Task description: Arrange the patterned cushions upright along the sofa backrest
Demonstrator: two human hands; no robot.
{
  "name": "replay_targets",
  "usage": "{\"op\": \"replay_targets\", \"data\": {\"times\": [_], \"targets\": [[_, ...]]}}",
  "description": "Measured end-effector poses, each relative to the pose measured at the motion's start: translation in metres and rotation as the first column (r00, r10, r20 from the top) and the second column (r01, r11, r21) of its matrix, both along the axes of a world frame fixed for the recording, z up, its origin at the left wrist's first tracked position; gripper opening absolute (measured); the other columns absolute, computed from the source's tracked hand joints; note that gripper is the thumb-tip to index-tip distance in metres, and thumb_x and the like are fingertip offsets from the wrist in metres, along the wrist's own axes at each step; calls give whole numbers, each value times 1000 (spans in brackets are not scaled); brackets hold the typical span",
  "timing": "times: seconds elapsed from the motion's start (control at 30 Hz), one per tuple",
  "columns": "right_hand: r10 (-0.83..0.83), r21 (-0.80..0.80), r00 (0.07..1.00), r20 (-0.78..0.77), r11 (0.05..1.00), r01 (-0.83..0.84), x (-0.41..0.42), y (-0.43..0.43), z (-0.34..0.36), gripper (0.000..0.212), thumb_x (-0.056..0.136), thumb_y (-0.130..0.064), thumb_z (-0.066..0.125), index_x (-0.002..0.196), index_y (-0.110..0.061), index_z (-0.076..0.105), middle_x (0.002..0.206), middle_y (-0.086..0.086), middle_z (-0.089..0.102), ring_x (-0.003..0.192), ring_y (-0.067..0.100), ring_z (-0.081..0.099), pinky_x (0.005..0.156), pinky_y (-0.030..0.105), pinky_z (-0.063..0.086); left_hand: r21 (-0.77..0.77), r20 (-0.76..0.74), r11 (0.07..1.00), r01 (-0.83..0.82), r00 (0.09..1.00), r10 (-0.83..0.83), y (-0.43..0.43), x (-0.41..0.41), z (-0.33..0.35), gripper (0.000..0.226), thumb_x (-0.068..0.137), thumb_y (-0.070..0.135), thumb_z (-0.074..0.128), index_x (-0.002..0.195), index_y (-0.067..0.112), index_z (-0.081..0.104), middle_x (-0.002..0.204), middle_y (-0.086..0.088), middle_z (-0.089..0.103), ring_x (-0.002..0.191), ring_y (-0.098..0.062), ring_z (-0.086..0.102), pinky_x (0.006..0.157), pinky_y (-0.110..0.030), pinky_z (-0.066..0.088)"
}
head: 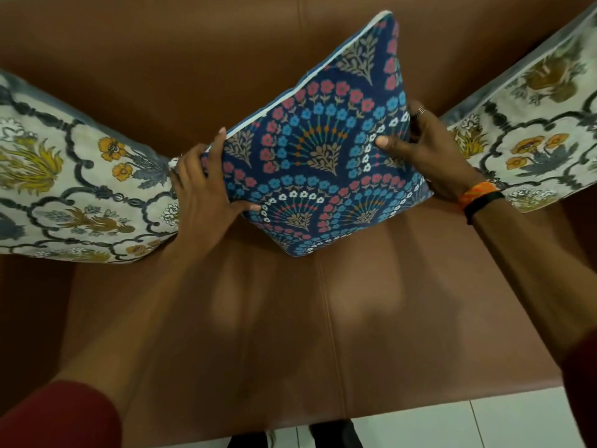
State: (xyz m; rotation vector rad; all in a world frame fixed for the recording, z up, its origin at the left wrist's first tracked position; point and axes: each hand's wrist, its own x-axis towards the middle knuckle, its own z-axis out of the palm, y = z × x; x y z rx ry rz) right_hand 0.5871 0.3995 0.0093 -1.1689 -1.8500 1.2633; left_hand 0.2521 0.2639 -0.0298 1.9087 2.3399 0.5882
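Observation:
A blue cushion (323, 147) with red, blue and white flower fans and white piping stands tilted on one corner at the middle of the brown sofa, leaning toward the backrest (168, 69). My left hand (203, 192) grips its left corner, thumb on the front face. My right hand (426, 150) holds its right edge, thumb pressed on the front. A cream cushion (74, 189) with yellow flowers and grey scrollwork leans at the sofa's left end. A matching cream cushion (529, 130) leans at the right end.
The brown leather seat (323, 318) stretches in front of the cushions, with a seam down its middle. White floor tiles (452, 425) and dark shoes (332, 434) show below the seat's front edge.

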Motion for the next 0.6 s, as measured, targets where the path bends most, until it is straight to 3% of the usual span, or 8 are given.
{"op": "replay_targets", "data": {"times": [0.07,0.17,0.23,0.33,0.5,0.6], "targets": [[-23,86,1000,-4,996,24,-11,-3,15,50,103,-11,70,148,0,51,144,10,67,134,22,67,111,41,59,32,33,998,-53,998,52,-2,-1,1,129,63,74,80,164,18,21,145,-30,43,135,-49,43,108,-73,39],[-40,244,999,23,969,33,-27,-8,38,42,105,-11,68,143,-1,55,144,26,58,136,34,61,116,52,52,49,-4,995,-87,996,87,-6,-4,0,134,64,87,67,165,11,19,140,-29,46,133,-46,46,113,-74,29],[-20,343,998,61,939,-2,-32,-10,48,39,106,-15,66,142,-4,55,137,25,58,131,34,62,114,47,53,57,-31,993,-102,994,104,-10,-4,-4,135,66,91,62,164,8,20,137,-30,49,130,-46,49,114,-73,27],[-13,472,989,148,879,-60,-36,-5,53,43,109,-25,63,144,-2,56,132,28,58,127,40,60,112,45,51,79,64,990,-116,992,111,-10,5,-8,137,66,94,58,164,6,19,136,-31,47,127,-47,50,110,-68,38],[-18,312,976,217,949,-52,-32,10,33,52,112,-15,56,159,-1,37,157,23,48,148,37,47,124,55,40,-44,80,997,-70,994,73,2,14,-17,145,60,97,56,166,9,12,153,-28,39,140,-47,42,115,-69,35],[-16,255,981,193,966,-35,-29,13,31,60,112,-27,57,162,-7,33,163,13,46,152,32,45,126,58,38,-49,97,997,-55,994,60,4,15,-12,144,58,92,61,167,11,11,162,-25,32,148,-45,34,118,-74,29]]}}
